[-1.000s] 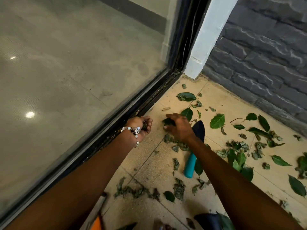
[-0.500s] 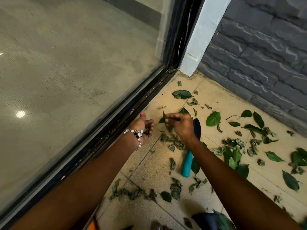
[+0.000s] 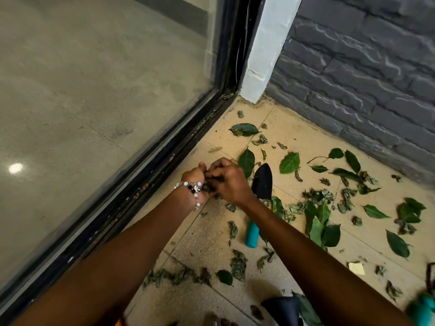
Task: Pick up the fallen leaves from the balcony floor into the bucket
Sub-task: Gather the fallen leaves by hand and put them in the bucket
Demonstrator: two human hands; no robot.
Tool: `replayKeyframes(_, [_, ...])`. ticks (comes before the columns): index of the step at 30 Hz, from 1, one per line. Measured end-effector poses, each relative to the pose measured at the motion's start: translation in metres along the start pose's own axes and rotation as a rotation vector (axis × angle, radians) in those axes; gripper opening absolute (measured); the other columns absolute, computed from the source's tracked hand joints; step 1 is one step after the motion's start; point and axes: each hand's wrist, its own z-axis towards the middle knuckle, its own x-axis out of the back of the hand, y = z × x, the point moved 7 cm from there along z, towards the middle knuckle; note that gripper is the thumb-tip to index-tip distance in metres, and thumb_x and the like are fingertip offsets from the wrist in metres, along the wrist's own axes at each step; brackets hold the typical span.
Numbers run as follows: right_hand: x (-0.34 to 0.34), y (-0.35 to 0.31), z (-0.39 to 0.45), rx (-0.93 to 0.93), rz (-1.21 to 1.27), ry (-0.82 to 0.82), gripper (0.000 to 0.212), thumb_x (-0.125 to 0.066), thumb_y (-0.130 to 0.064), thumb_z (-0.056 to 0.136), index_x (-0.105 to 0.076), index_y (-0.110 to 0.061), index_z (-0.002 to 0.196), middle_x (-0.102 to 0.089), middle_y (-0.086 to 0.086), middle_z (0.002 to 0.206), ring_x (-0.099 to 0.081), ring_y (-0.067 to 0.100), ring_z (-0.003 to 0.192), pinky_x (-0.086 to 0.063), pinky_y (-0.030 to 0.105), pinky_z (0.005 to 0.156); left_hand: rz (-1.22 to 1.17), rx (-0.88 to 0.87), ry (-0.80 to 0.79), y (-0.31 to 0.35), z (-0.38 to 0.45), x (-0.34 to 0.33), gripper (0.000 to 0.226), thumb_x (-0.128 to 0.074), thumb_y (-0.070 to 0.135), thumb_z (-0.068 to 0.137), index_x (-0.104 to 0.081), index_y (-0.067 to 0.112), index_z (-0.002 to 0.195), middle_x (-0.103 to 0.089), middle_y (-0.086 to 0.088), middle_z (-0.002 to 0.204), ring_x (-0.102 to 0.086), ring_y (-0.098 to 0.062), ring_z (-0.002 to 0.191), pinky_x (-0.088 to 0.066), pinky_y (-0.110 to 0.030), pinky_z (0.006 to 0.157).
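- Small wad of crumpled dark-green leaves (image 3: pixel 207 188) sits in my left hand (image 3: pixel 196 182), fingers curled up around it; hand is above the beige tiled balcony floor (image 3: pixel 211 236), close to the black door track (image 3: pixel 150 182) along the floor's left edge.
- My right hand (image 3: pixel 227 182) meets the left one, fingers bent and pinching at the same wad. Whether it carries a separate leaf, I cannot tell.
- Beaded bracelet with white and black beads (image 3: pixel 194 188) on my left wrist.
- Loose fallen leaves (image 3: pixel 322 228), glossy green and dried curled ones, lie scattered over the floor, thickest toward the right edge; one large flat leaf (image 3: pixel 246 161) lies just beyond my right hand, another (image 3: pixel 243 130) near the far corner.
- Hand trowel with black blade and teal handle (image 3: pixel 262 184) lies on the floor just right of my right wrist, blade pointing to the far corner, partly under my forearm.
- Dark rounded object (image 3: pixel 282 310) at the near edge, cut off by the frame; cannot identify.
- Grey stone-brick wall (image 3: pixel 364 78) bounds the floor's far right side; white pillar (image 3: pixel 266 55) stands in the far corner beside the glass door (image 3: pixel 94 102).
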Motion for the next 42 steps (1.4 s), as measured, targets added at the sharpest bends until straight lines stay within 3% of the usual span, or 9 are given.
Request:
replayKeyframes(2, [0.003,0.012,0.004,-0.086,0.11,-0.136,0.017,-0.074,-0.023,0.083,-0.077,-0.015,0.098,-0.059,0.001,0.105,-0.047,0.017,0.105,-0.034,0.03,0.092,-0.015,-0.06,0.067,0.009,0.004,0.009,0.036,-0.051,0.026,0.1,-0.054,-0.002,0.121,-0.063,-0.015,0.084,-0.062,-0.023,0.055,-0.05,-0.028,0.046])
replayKeyframes(5, [0.031,0.039,0.008,-0.327,0.461,0.06,0.023,-0.07,-0.02,0.085,-0.074,-0.007,0.104,-0.065,0.006,0.108,-0.056,0.004,0.098,-0.048,0.027,0.087,-0.057,-0.048,0.057,0.014,0.011,0.015,0.031,-0.044,0.025,0.103,-0.057,-0.002,0.095,-0.065,-0.01,0.064,-0.055,-0.019,0.05,-0.039,-0.017,0.041])
replayKeyframes(8, [0.054,0.081,0.013,-0.44,0.007,0.196,0.03,-0.068,-0.021,0.089,-0.069,-0.011,0.117,-0.069,0.007,0.114,-0.061,0.008,0.098,-0.046,0.025,0.093,-0.077,-0.041,0.029,0.014,0.009,0.018,0.033,-0.041,0.026,0.104,-0.057,0.001,0.089,-0.053,0.0,0.052,-0.043,-0.008,0.031,-0.028,-0.011,0.032])
replayKeyframes(13, [0.011,0.103,0.012,-0.501,-0.48,-0.171,0.062,-0.057,-0.04,0.094,-0.034,-0.022,0.149,-0.021,0.024,0.155,-0.018,0.042,0.142,-0.02,0.046,0.116,0.036,-0.006,0.024,0.015,0.011,0.028,0.05,-0.037,0.044,0.103,-0.057,0.005,0.079,-0.04,0.003,0.038,-0.034,-0.005,0.026,-0.02,-0.009,0.031])
replayKeyframes(17, [-0.002,0.071,0.013,-0.281,-0.519,-0.05,0.037,-0.054,-0.008,0.095,-0.055,-0.014,0.132,-0.05,0.021,0.129,-0.053,0.033,0.115,-0.05,0.037,0.095,0.112,0.048,0.021,0.015,0.007,0.029,0.058,-0.038,0.058,0.097,-0.057,0.009,0.073,-0.036,0.004,0.038,-0.029,-0.008,0.026,-0.019,-0.008,0.034])
replayKeyframes(21, [0.012,0.067,0.017,-0.266,-0.534,-0.01,0.029,-0.05,0.004,0.091,-0.067,-0.006,0.112,-0.066,0.014,0.102,-0.064,0.026,0.092,-0.05,0.031,0.079,0.136,0.043,0.004,0.015,0.005,0.026,0.052,-0.042,0.059,0.096,-0.056,0.012,0.079,-0.036,0.005,0.042,-0.028,-0.007,0.027,-0.018,-0.009,0.034])
replayKeyframes(27, [0.021,0.044,0.014,-0.568,0.613,0.376,0.025,-0.056,0.012,0.087,-0.07,-0.007,0.079,-0.07,-0.003,0.073,-0.065,0.008,0.071,-0.055,0.018,0.071,0.152,-0.076,-0.012,0.019,0.005,0.02,0.052,-0.046,0.061,0.093,-0.059,0.011,0.1,-0.04,0.003,0.052,-0.034,-0.007,0.034,-0.023,-0.013,0.036])
replayKeyframes(34, [0.013,-0.041,0.007,-0.101,0.09,0.161,0.022,-0.062,0.004,0.082,-0.076,-0.009,0.093,-0.074,0.003,0.086,-0.067,0.017,0.076,-0.055,0.027,0.072,0.138,-0.114,-0.105,0.027,-0.014,-0.01,0.063,-0.054,0.066,0.084,-0.069,0.008,0.102,-0.072,-0.014,0.096,-0.069,-0.029,0.088,-0.056,-0.043,0.084])
replayKeyframes(42, [0.103,-0.027,0.003,-0.4,0.184,0.26,0.01,-0.072,-0.006,0.084,-0.073,-0.004,0.094,-0.071,0.003,0.086,-0.063,0.007,0.075,-0.052,0.024,0.075,0.063,-0.168,-0.106,0.057,-0.049,-0.012,0.033,-0.046,0.017,0.103,-0.055,0.003,0.075,-0.045,-0.008,0.052,-0.04,-0.013,0.029,-0.032,-0.013,0.035])
